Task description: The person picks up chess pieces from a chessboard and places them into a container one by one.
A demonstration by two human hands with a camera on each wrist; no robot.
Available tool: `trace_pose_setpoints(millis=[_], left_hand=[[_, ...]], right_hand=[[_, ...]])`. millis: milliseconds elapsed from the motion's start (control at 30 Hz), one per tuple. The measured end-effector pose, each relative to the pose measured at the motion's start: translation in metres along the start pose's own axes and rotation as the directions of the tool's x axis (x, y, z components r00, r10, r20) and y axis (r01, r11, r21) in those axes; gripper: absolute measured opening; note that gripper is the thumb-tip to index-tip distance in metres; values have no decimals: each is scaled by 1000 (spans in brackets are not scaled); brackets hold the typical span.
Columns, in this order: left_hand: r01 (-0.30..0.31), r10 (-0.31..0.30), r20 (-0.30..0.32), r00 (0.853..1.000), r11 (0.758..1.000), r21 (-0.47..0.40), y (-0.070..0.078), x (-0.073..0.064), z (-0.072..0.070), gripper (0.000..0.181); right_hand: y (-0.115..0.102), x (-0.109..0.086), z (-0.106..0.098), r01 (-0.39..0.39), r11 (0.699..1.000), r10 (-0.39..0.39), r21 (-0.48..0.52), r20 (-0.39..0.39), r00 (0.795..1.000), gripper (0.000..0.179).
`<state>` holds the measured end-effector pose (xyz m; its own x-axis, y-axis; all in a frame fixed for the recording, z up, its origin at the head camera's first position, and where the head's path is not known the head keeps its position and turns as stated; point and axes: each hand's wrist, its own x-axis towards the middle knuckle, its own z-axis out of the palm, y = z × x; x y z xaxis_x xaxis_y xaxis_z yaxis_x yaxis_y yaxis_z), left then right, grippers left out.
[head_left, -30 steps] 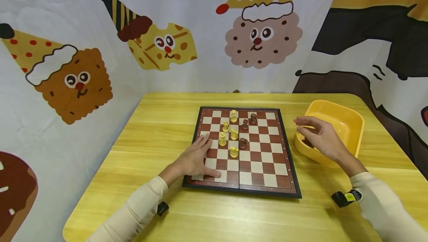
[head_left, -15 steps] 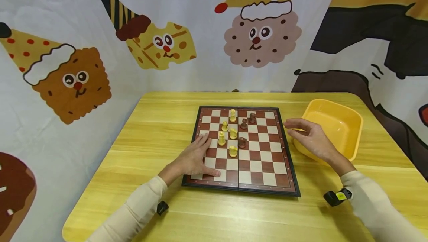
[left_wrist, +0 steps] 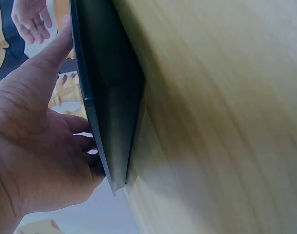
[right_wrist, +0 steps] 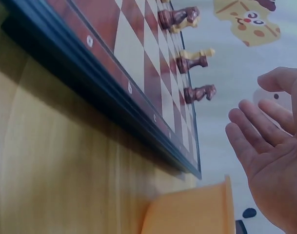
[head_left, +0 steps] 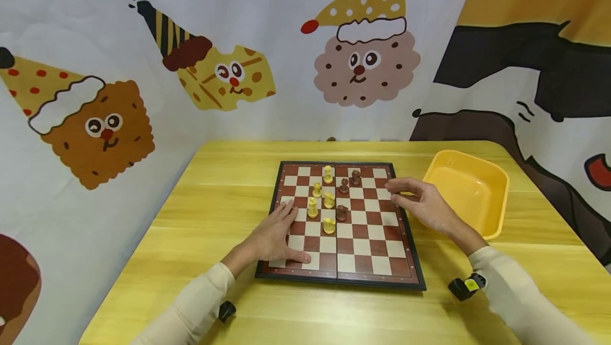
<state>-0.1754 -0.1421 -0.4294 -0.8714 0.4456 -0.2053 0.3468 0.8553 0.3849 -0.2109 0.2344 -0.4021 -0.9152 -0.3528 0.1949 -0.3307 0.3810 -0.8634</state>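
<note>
A folding chessboard (head_left: pixel 367 247) with a dark frame lies on the table. Its left side is under my left hand (head_left: pixel 269 236), whose fingers and thumb are spread over the squares and border. Several cream chess pieces, among them a knight (head_left: pixel 329 226) and a tall piece (head_left: pixel 312 207), stand left of the fold. Brown pieces stand right of it, including a knight (head_left: pixel 341 213) and another knight (head_left: pixel 355 177). Above the board's right edge hovers my right hand (head_left: pixel 427 207). In the right wrist view its fingers are relaxed, apart from the thumb, with nothing seen between them.
An orange-yellow plastic bin (head_left: pixel 477 186) stands right of the board, its near left corner hidden behind the right hand. The wooden table (head_left: pixel 224 175) meets a cartoon-printed cloth (head_left: pixel 267 122) at the back and left.
My right hand has moved left from over the bin to the board's right edge. A dark thing seen below it in the bin earlier is out of sight. My left hand stays put.
</note>
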Motion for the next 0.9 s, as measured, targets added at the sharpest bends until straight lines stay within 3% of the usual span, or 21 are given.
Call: trace_pose_setpoints(millis=[300,533,767,900], left_hand=[[-19,19,-2,1000,999,-27,4,1,10,126],[-10,10,2,1000,1000,-16,3,1,7,127],[8,-8,-7,1000,1000,-4,-2,-1,4,128],[14,-14,-3,1000,1000,-4,-3,-1,1,128]], right_hand=[[2,-5,11,-51,999,51,-8,24,998,33],[2,-1,19,-31,999,31,-7,45,998,32],[5,6,34,-10,998,7,69,49,999,32],[4,11,42,-9,1000,8,26,35,999,30]])
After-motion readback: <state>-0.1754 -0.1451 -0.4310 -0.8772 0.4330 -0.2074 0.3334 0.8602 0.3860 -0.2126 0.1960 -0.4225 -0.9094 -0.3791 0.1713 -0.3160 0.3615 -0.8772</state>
